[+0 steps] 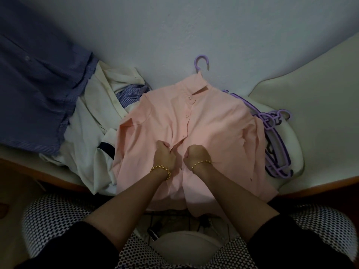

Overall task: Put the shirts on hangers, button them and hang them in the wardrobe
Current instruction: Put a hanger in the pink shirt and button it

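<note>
The pink cotton shirt on a purple plastic hanger is being buttoned midway down, its edges pinched by left hand and right hand. The next button probably needs to be aligned with its hole.

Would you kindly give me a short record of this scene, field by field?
shirt in work: pink shirt, flat, front up
hanger: purple hook sticks out above the collar
hands: left hand and right hand each grip a front edge, midway down
buttons: upper ones look fastened, lower front open
spares: purple hangers piled right of it
waiting: white shirts and blue shirt, to the left
</note>
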